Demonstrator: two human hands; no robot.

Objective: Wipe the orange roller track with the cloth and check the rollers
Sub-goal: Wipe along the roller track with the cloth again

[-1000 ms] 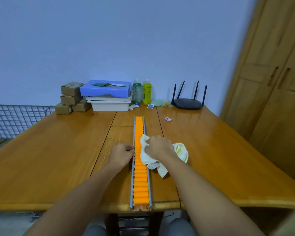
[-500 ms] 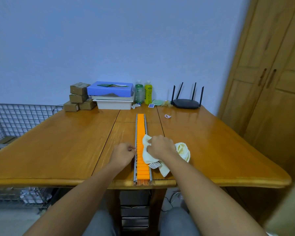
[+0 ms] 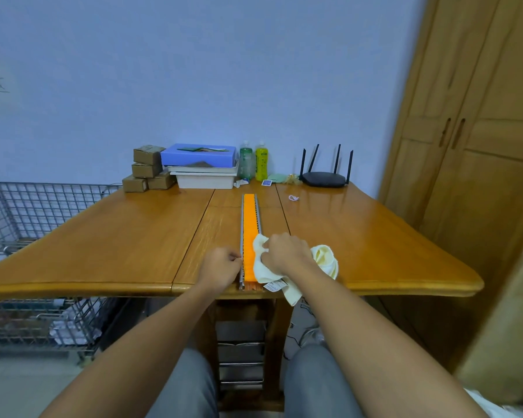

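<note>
While the far end of the orange roller track [image 3: 250,224] points at a green bottle [image 3: 245,161] and a yellow bottle [image 3: 261,161], nothing lies on its rollers beyond the hands. Left of that far end sit a blue box [image 3: 198,155] on white trays [image 3: 204,179] and stacked cardboard boxes [image 3: 147,168]; right of it, a black router [image 3: 323,178]. A wire cart [image 3: 27,206] stands well left of the track, past the edge of the wooden table [image 3: 133,236].

The track runs lengthwise down the table's middle, its near end at the table's edge. The right hand [image 3: 286,253] grips a bunched cream cloth [image 3: 325,257] and presses it on the rollers near that end; the rest of the cloth trails off to the track's right. The left hand [image 3: 221,267], fingers curled, pinches the track's grey left rail just across from the cloth.

Both grips match those of a second ago. The view has drawn back, and less orange shows on the near side of the hands.
</note>
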